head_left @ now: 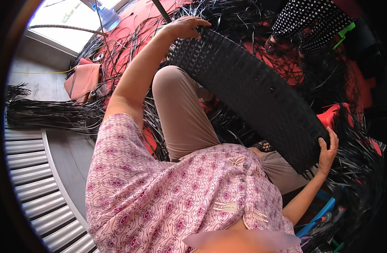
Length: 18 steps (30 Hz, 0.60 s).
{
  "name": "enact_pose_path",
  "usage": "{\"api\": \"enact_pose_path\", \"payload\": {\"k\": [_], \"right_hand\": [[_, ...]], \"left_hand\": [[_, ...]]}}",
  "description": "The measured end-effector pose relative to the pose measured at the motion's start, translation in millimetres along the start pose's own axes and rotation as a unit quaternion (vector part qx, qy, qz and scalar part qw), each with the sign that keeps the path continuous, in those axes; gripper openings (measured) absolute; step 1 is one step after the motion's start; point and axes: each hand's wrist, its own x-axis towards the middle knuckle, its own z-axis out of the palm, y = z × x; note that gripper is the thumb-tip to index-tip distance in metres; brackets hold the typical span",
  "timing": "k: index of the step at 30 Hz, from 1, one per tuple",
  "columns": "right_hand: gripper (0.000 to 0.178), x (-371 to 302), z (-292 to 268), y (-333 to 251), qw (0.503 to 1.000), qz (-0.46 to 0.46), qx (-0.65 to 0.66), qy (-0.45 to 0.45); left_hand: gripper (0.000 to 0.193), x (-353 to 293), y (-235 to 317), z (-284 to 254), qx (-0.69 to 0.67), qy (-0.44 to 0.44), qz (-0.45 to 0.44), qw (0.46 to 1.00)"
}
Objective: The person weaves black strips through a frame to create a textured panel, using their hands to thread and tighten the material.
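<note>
A long black woven panel (252, 95), made of flat strips, slants across my lap from upper left to lower right. At its far left end, my left hand (187, 28) is closed over the corner, fingers bent round the edge. My right hand (328, 151) grips the opposite end near the right side, thumb on the face and fingers along the edge; part of that grip is hidden by the panel. The weave is looser near the left end, where gaps show. Short strip ends stick out at the lower right end.
Loose black strips (54, 113) lie heaped around me over a red floor (132, 42). A roller conveyor (45, 185) runs along the left. A clear blue jug (105, 17) stands at the far left, near a pink folded piece (84, 82). Another person's dotted trousers (305, 21) show at upper right.
</note>
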Motion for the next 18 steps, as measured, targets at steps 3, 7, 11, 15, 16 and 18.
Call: {"api": "enact_pose_path", "payload": {"k": [3, 7, 11, 15, 16, 18], "right_hand": [[0.047, 1.3, -3.7, 0.8, 0.999, 0.032, 0.013, -0.017], [0.045, 5.7, -1.2, -6.2, 0.995, 0.091, 0.038, -0.019], [0.036, 3.6, 4.7, 2.4, 0.996, 0.091, 0.022, 0.015], [0.036, 5.9, 5.2, 6.1, 0.993, 0.11, 0.045, 0.019], [0.036, 6.3, 6.1, 6.5, 0.993, 0.111, 0.041, 0.017], [0.035, 9.3, 4.1, 4.7, 0.993, 0.111, 0.031, 0.016]], "left_hand": [[0.064, 7.8, 2.5, -8.4, 0.035, -0.026, 0.038, 0.998], [0.055, 5.3, 7.8, -12.8, 0.016, -0.019, 0.058, 0.998], [0.046, 15.5, 6.7, -21.7, 0.004, -0.023, 0.067, 0.997], [0.04, 23.9, -13.8, -16.9, -0.034, -0.03, 0.086, 0.995], [0.04, 24.7, -18.4, -14.6, -0.048, -0.031, 0.088, 0.994], [0.037, 28.4, -19.6, -16.0, -0.053, -0.017, 0.135, 0.989]]}}
